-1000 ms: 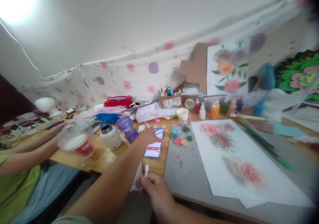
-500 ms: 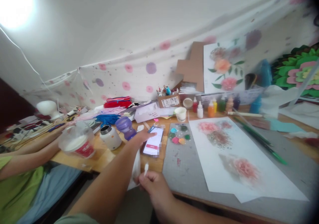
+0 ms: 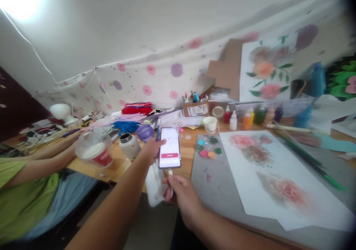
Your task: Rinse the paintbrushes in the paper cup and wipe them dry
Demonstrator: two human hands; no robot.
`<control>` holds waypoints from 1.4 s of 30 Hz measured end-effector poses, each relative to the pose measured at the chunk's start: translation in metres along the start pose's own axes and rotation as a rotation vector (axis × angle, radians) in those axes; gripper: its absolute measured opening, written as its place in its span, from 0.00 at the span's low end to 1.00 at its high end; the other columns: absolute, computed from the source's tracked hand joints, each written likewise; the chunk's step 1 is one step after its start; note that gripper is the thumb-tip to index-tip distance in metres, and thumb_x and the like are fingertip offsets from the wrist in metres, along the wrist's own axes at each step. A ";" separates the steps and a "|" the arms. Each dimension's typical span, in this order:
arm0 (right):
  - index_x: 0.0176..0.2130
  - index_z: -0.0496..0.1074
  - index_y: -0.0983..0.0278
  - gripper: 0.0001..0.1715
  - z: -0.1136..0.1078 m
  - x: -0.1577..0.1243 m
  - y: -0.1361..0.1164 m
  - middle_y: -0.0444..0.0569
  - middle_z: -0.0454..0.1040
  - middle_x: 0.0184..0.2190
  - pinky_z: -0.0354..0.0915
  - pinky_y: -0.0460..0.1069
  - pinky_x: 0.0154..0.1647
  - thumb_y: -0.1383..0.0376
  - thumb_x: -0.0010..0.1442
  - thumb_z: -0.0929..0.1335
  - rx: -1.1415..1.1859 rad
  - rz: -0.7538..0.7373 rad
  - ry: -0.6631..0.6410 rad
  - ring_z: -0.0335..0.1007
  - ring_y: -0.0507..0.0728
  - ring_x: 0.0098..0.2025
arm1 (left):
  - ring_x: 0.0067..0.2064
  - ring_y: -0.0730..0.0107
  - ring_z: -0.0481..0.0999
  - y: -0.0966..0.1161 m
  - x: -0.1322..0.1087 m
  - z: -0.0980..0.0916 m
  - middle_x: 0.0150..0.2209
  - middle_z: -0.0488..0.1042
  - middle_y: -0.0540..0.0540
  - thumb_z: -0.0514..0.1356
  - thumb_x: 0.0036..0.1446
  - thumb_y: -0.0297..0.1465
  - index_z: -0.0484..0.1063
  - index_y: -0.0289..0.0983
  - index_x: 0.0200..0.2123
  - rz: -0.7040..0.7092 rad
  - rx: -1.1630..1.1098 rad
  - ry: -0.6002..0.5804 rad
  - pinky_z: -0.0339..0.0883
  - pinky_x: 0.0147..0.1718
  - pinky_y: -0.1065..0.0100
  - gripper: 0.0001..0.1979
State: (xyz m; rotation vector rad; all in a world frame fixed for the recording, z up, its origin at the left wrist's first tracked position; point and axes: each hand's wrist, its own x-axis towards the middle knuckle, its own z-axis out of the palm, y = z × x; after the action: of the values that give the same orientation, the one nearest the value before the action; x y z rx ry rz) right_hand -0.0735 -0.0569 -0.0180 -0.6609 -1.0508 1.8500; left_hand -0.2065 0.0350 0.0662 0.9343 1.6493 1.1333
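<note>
My left hand (image 3: 151, 150) holds a smartphone (image 3: 169, 148) upright above the wooden table edge, its lit screen showing a red button. Just below the phone's bottom edge, my right hand (image 3: 180, 192) pinches a white charger plug (image 3: 170, 173) whose white cable and adapter (image 3: 154, 185) hang down by the table edge. A paint palette (image 3: 208, 148) with coloured blobs lies just right of the phone. A white sheet with painted pink flowers (image 3: 267, 168) rests on a grey mat (image 3: 211, 183).
Another person in a green top sits at the left, a forearm (image 3: 41, 166) on the table. A clear lidded tub (image 3: 94, 151), a white jar (image 3: 129, 144), a purple lid (image 3: 145, 132), a white cup (image 3: 210, 124), paint bottles (image 3: 244, 118) and a pen box (image 3: 196, 107) crowd the table.
My left hand has lifted the phone off the table and tilted it upright. My right hand has brought the white plug up to the phone's bottom edge.
</note>
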 end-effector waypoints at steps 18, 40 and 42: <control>0.31 0.71 0.67 0.21 -0.003 0.000 -0.009 0.39 0.67 0.21 0.67 0.49 0.31 0.53 0.66 0.64 -0.234 -0.135 -0.131 0.67 0.50 0.25 | 0.20 0.68 0.74 -0.004 -0.052 -0.020 0.23 0.76 0.47 0.62 0.46 0.21 0.71 0.32 0.37 0.145 -0.484 0.202 0.69 0.18 0.69 0.11; 0.32 0.70 0.67 0.19 0.007 0.007 0.001 0.40 0.68 0.24 0.66 0.46 0.27 0.55 0.67 0.63 -0.534 0.018 -0.177 0.65 0.48 0.23 | 0.12 0.84 0.56 -0.028 -0.060 -0.042 0.14 0.63 0.57 0.63 0.46 0.22 0.65 0.33 0.29 0.105 -0.488 0.236 0.44 0.09 0.82 0.08; 0.33 0.70 0.67 0.20 0.009 0.006 -0.001 0.40 0.68 0.23 0.66 0.46 0.26 0.55 0.68 0.63 -0.603 -0.002 -0.205 0.65 0.48 0.22 | 0.11 0.84 0.55 -0.031 -0.061 -0.046 0.14 0.62 0.57 0.62 0.48 0.22 0.65 0.34 0.28 0.091 -0.481 0.243 0.44 0.09 0.83 0.07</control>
State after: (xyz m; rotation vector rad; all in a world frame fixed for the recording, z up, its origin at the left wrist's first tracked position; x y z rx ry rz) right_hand -0.0829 -0.0545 -0.0134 -0.8182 -1.7742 1.6176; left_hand -0.2338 -0.0421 0.0603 0.5810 1.4275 1.6659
